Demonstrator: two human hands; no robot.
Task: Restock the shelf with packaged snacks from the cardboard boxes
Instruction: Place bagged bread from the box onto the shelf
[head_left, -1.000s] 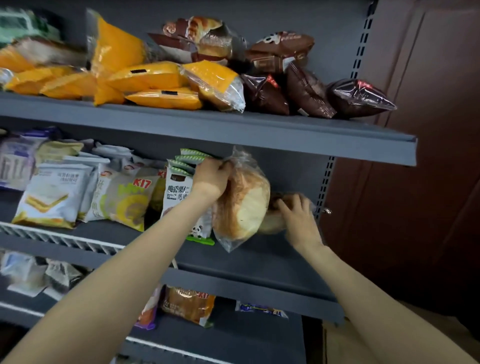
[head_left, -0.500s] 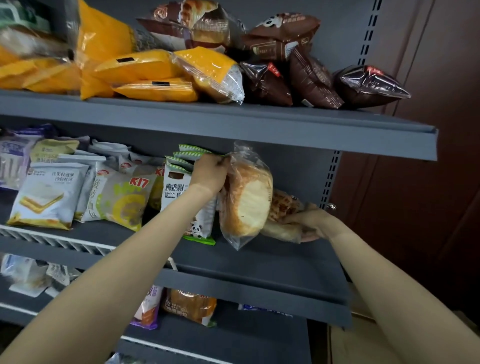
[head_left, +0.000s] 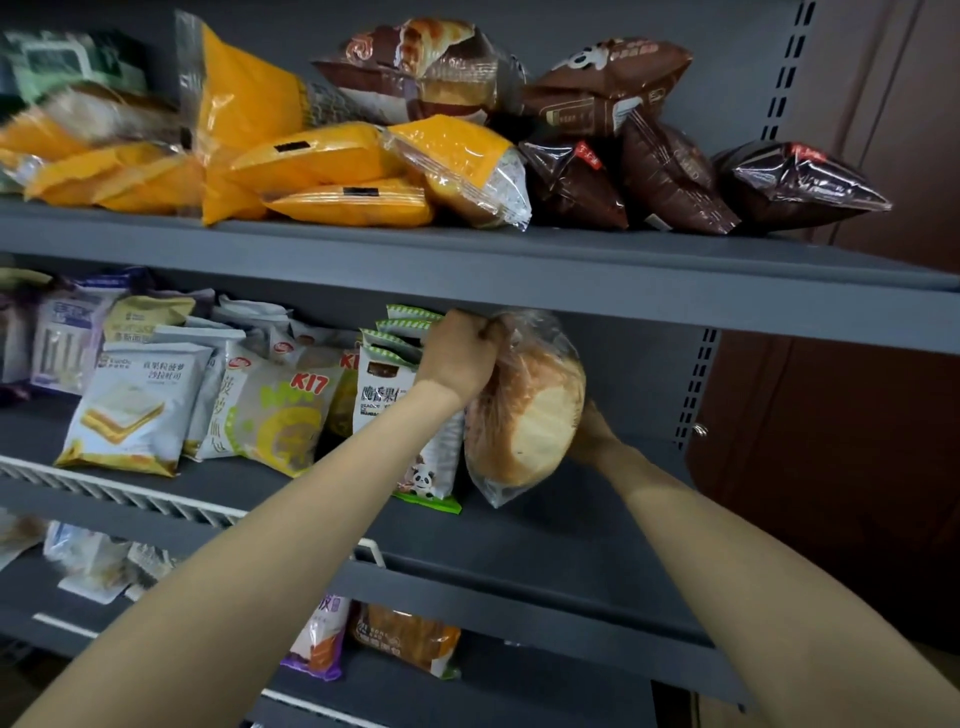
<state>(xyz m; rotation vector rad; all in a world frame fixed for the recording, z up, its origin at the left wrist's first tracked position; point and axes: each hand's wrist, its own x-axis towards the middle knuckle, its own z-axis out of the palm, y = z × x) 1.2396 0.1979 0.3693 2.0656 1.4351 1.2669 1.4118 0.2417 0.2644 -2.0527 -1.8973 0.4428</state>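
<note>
On the middle grey metal shelf (head_left: 519, 540) we can read red "K17" on a white and yellow crinkly snack packet (head_left: 283, 415), and just right of it stands a row of white packets with green zigzag tops (head_left: 387, 374), the front one carrying bold dark Chinese characters and a small panda at its foot; further left a white packet printed with a layered sandwich slice (head_left: 132, 410) bears Chinese text too small for us to make out. On the top grey shelf (head_left: 571, 270) lie glossy orange-yellow plastic packets (head_left: 322, 161) with black label strips, and to their right dark brown shiny bags (head_left: 670, 176), one with a panda face; their writing is unreadable to us. Our left hand (head_left: 457, 353) reaches up from a long outstretched forearm, knuckles toward us, fingers curled tight around the gathered top of a clear plastic bag holding a round pale-crusted bread loaf (head_left: 524, 415). The bag stands upright on the middle shelf, touching the panda packets on its left. Our right hand (head_left: 592, 431) comes in from the lower right and rests against the far right side of the loaf; the bag hides its fingers, so we cannot tell whether they are spread or curled.
</note>
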